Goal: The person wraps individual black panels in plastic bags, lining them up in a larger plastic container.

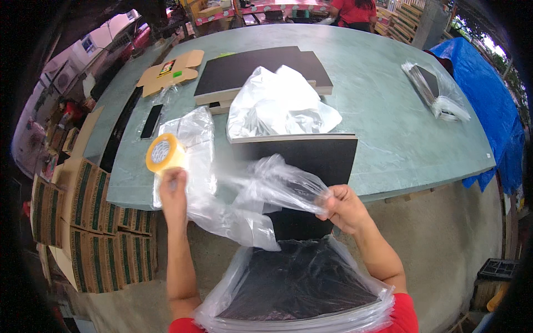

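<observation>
Right hand (345,210) is pinching a clear plastic bag (286,184) in front of a black rectangular board (328,158).
Curled left hand (174,195) is showing no clear hold; the bag is looking light, slippery, best pinched edgewise.

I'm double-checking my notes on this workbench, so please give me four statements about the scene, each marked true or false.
1. The right hand grips clear plastic. True.
2. The tape roll is beside the right hand. False: it is by the left hand.
3. The blue tarp is at the right side of the table. True.
4. The stacked cartons are on top of the table. False: they are beside it, at the left.
</observation>
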